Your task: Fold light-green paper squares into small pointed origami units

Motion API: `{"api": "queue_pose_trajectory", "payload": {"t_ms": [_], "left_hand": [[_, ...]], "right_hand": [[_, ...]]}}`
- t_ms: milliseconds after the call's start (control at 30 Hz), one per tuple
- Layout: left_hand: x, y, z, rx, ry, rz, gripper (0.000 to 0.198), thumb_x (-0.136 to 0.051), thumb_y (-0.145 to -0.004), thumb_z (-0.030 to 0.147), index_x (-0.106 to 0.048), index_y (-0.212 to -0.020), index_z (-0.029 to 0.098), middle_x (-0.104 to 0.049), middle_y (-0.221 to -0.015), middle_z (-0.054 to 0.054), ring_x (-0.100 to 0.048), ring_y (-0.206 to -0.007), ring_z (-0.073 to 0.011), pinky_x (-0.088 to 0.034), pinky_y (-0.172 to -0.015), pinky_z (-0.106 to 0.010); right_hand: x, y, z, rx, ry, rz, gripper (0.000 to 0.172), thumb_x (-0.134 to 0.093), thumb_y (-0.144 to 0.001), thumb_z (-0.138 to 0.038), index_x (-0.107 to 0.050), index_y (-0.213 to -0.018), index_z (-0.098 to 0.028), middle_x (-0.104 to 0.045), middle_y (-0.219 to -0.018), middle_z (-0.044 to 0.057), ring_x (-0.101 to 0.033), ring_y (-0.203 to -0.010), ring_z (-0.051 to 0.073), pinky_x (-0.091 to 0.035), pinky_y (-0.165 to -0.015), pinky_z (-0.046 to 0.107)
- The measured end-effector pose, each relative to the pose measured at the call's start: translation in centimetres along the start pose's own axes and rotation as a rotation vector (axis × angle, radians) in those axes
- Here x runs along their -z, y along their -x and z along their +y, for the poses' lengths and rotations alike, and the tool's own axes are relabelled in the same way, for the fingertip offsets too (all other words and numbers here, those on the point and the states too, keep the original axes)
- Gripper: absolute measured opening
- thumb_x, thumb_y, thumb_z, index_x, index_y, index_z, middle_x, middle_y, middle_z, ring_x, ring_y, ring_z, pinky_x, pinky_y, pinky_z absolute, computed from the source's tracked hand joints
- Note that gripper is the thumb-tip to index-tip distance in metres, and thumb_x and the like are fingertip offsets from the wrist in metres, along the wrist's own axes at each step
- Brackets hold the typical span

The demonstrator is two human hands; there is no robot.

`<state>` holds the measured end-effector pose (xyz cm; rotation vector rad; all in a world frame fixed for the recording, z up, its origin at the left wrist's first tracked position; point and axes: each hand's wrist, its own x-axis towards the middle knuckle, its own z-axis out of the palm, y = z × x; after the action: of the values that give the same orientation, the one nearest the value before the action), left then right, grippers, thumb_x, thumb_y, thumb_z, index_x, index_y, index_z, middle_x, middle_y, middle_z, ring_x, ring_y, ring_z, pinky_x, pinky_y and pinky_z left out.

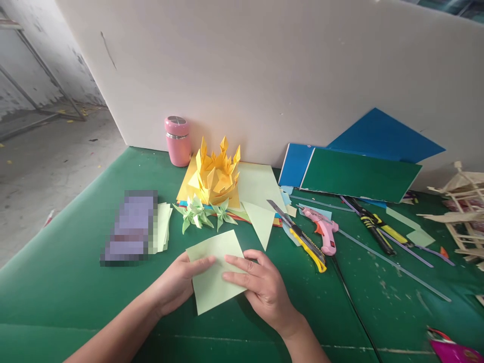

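Note:
A square of pale green paper (pixel 217 297) is held slightly tilted above the green table. My left hand (pixel 181 282) grips its left edge, thumb on top and fingers hidden beneath. At the right edge my right hand (pixel 264 287) holds the sheet too, two fingers lying across its face. Just beyond the paper lie folded green paper flowers (pixel 196 214). Behind them a yellow folded-paper crown-like piece (pixel 216 176) stands on coloured sheets. Several small pale green sheets (pixel 163 227) are stacked to the left, partly under a pixelated phone-shaped object (pixel 130 227).
A yellow utility knife (pixel 302 241) and a pink glue gun (pixel 321 227) lie right of my hands, the gun's black cord running toward the front edge. Pliers-like tools (pixel 376 234) and glue sticks lie farther right. A pink flask (pixel 177 142) stands by the white board (pixel 245 75).

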<state>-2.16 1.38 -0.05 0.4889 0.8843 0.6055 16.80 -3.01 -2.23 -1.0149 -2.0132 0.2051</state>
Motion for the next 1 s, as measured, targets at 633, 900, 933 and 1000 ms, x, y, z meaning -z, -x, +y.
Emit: {"api": "queue_pose_trajectory", "payload": {"t_ms": [633, 900, 933, 1000], "left_hand": [[-0.6, 0.3, -0.9, -0.129, -0.211, -0.036, 0.043, -0.075, -0.069, 0.029, -0.058, -0.108, 0.022, -0.065, -0.083, 0.000, -0.056, -0.064, -0.0121, -0.039, -0.055, -0.020], [-1.0, 0.5, -1.3, -0.142, -0.246, -0.196, 0.033, -0.072, -0.073, 0.024, -0.063, -0.104, 0.022, -0.064, -0.098, -0.003, -0.057, -0.089, -0.0183, -0.043, -0.081, -0.027], [-0.9, 0.5, -1.4, -0.142, -0.253, -0.201, 0.032, -0.071, -0.073, 0.024, -0.063, -0.104, 0.022, -0.064, -0.097, -0.003, -0.057, -0.089, -0.0182, -0.043, -0.082, -0.028], [-0.9, 0.5, -1.3, -0.154, -0.279, -0.192, 0.030, -0.070, -0.075, 0.023, -0.063, -0.103, 0.023, -0.063, -0.095, -0.002, -0.056, -0.085, -0.0166, -0.042, -0.079, -0.026]], "right_hand": [[-0.3, -0.1, -0.1, -0.550, -0.458, 0.081, 0.010, -0.066, -0.081, -0.026, -0.072, -0.075, -0.023, -0.071, -0.065, 0.001, -0.064, -0.056, 0.016, -0.050, -0.054, 0.026], [-0.5, -0.1, 0.1, -0.647, -0.543, 0.208, 0.030, -0.073, -0.069, -0.047, -0.062, -0.063, -0.020, -0.057, -0.096, 0.007, -0.056, -0.089, 0.020, -0.050, -0.068, 0.028], [-0.5, -0.1, 0.1, -0.673, -0.613, 0.176, 0.032, -0.073, -0.069, -0.048, -0.060, -0.063, -0.020, -0.057, -0.099, 0.008, -0.056, -0.092, 0.021, -0.050, -0.070, 0.028], [-0.5, -0.1, 0.1, -0.734, -0.746, 0.113, 0.031, -0.072, -0.070, -0.046, -0.058, -0.064, -0.019, -0.060, -0.090, 0.005, -0.057, -0.083, 0.019, -0.048, -0.066, 0.027]]}}
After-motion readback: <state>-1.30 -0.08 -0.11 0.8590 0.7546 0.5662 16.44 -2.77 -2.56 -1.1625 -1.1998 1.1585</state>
